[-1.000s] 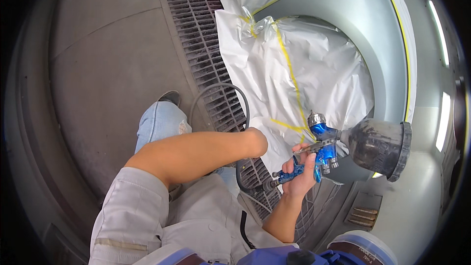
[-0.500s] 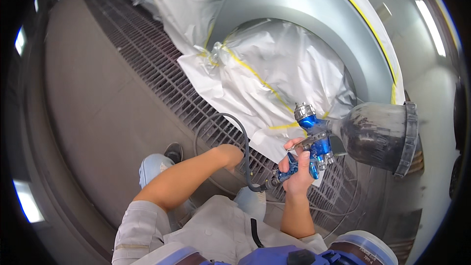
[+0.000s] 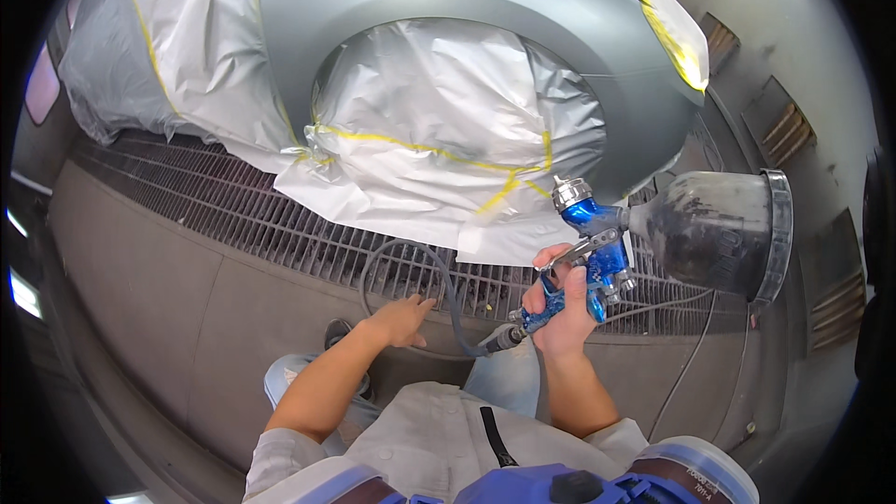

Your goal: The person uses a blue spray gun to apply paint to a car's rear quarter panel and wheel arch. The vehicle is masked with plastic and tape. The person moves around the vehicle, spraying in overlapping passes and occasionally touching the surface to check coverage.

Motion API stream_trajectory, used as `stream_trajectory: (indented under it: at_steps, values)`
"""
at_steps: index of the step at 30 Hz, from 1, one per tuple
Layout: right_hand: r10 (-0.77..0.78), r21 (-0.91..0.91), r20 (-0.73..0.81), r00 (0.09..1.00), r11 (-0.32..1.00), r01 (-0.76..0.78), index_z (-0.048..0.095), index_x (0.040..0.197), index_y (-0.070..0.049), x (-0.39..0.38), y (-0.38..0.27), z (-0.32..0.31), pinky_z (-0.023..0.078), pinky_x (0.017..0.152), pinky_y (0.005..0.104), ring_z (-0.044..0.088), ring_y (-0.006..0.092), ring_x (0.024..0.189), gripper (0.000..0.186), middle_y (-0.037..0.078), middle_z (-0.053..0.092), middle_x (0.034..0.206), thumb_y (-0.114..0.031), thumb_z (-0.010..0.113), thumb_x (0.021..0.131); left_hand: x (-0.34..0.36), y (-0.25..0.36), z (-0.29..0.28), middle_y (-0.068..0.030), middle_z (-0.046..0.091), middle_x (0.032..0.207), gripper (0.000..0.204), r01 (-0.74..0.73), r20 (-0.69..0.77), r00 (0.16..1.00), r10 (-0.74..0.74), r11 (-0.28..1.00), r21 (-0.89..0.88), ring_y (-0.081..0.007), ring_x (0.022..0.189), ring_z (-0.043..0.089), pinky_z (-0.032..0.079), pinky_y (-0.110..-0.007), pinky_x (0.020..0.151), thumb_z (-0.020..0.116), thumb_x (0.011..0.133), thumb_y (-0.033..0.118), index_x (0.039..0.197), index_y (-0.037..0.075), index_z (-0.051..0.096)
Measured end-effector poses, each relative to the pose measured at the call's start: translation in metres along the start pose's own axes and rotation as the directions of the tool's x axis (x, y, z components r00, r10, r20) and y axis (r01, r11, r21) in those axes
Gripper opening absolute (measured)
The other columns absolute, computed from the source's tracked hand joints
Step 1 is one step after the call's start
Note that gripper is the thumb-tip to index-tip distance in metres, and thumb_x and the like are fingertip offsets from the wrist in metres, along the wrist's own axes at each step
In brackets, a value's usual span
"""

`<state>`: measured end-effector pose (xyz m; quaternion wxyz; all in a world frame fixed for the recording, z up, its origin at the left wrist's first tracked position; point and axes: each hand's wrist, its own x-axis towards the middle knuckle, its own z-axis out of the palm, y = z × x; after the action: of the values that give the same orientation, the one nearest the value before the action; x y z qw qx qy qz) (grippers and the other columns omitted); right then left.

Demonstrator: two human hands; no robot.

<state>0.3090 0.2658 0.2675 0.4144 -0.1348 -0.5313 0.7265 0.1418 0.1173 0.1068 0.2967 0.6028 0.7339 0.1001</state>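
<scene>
A blue spray gun (image 3: 609,259) is gripped in my right hand (image 3: 566,317), fingers around its handle and trigger. Its silver nozzle points up and left toward a grey car fender (image 3: 653,75), with a gap between. A large, smeared dark paint cup (image 3: 714,235) juts out to the gun's right. From the handle's lower end a dark air hose (image 3: 455,303) loops up and left. Beside that loop my left hand (image 3: 401,321) is held out with fingers extended and nothing in it. White masking sheeting (image 3: 439,93), edged with yellow tape, covers the wheel opening.
Floor grating (image 3: 252,210) runs along the car, partly under the sheeting's hem. More plastic film (image 3: 107,65) wraps the car at the left. Hose lines (image 3: 686,364) trail over the floor at right, near a wall with vent openings (image 3: 789,135).
My view has turned right, bringing the fender's front end and wall vents into sight. The left hand, previously bent out of sight at the fingers, now shows extended fingers. The right hand still holds the gun.
</scene>
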Motion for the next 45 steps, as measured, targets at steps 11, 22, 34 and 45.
stream_trajectory:
  at_steps: [11, 22, 34, 45]
  values:
    - [-0.009, 0.007, -0.164, 0.986, 1.000, 0.011, 0.045, 0.106, -0.005, -0.004, -0.012, -0.023, 0.035, 0.045, 0.0247, 0.040, 0.0095, 0.047, 0.037, 0.007, 0.053, 0.093, -0.039, 0.045, 0.092, 0.014, -0.010, 0.017, -0.0221, 0.052, 0.115, 0.063, -0.068, 0.116, 0.991, 0.061, 0.996, 0.056, -0.0378, 0.108, 0.051, 0.044, -0.041, 0.090, 0.074, 0.070, 0.024, 0.120, -0.002, 0.046]
    - [0.043, 0.035, -0.082, 0.996, 0.999, -0.040, 0.046, 0.105, -0.004, 0.007, 0.000, -0.014, 0.036, 0.045, 0.0250, 0.041, 0.0091, 0.047, 0.035, 0.007, 0.055, 0.094, -0.037, 0.048, 0.092, 0.009, 0.017, -0.031, -0.0143, 0.061, 0.068, 0.027, -0.044, 0.004, 0.999, 0.046, 0.979, -0.199, -0.0339, 0.065, 0.057, 0.045, -0.041, 0.061, 0.071, 0.073, 0.029, 0.069, 0.003, 0.062]
    - [0.032, 0.009, -0.130, 0.991, 0.999, -0.031, 0.046, 0.105, -0.004, 0.010, 0.000, -0.025, 0.037, 0.045, 0.0253, 0.042, 0.0093, 0.047, 0.035, 0.008, 0.056, 0.093, -0.036, 0.049, 0.092, 0.016, -0.016, -0.011, -0.0153, 0.062, 0.074, 0.027, -0.061, 0.021, 0.998, 0.064, 0.992, -0.112, -0.0358, 0.072, 0.059, 0.046, -0.042, 0.065, 0.064, 0.078, 0.031, 0.077, 0.004, 0.063]
    - [0.082, 0.077, -0.192, 0.978, 0.995, -0.068, 0.046, 0.106, -0.009, 0.014, 0.003, -0.032, 0.034, 0.045, 0.0244, 0.040, 0.0090, 0.048, 0.033, 0.003, 0.053, 0.093, -0.039, 0.044, 0.093, 0.019, -0.016, 0.003, -0.0178, 0.063, 0.096, 0.036, 0.037, 0.152, 0.988, -0.035, 0.999, -0.010, -0.0362, 0.093, 0.058, 0.046, -0.044, 0.080, 0.067, 0.076, 0.032, 0.092, 0.001, 0.062]
